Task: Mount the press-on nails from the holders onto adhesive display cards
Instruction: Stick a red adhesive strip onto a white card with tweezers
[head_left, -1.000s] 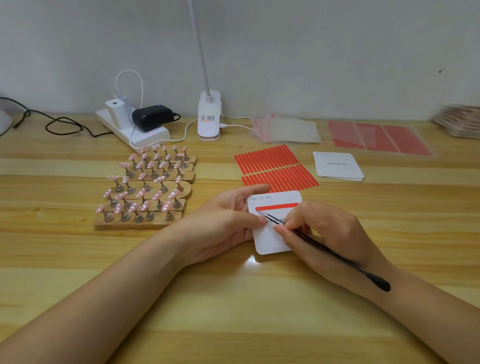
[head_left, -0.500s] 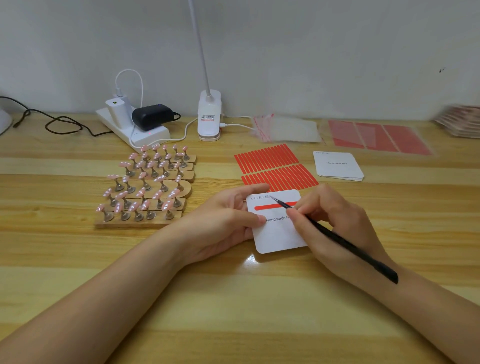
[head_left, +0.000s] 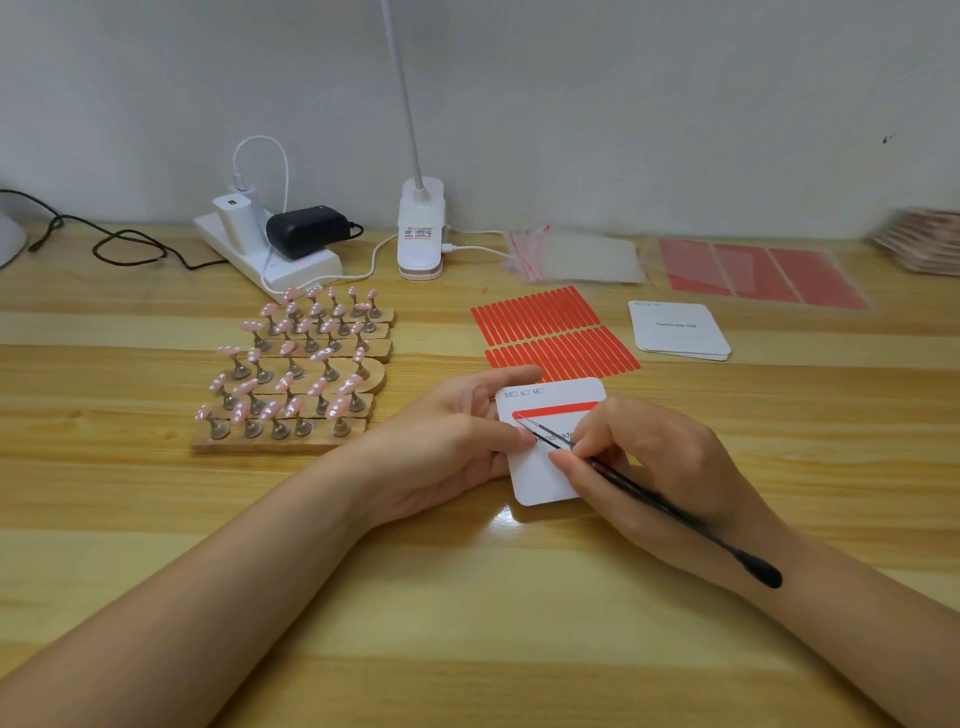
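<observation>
White card (head_left: 540, 478) pinched by left fingers (head_left: 511, 441); tweezers (head_left: 649, 499) seemingly pinched in right fingers (head_left: 566, 460).

I could not read the card (head_left: 540, 478) print behind the right hand (head_left: 660, 467); the stack (head_left: 922, 244) at right was blurred and cropped.

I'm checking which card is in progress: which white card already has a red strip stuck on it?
The card held by the left hand: a red strip crosses its top. The stacked cards farther right carry none.
</observation>
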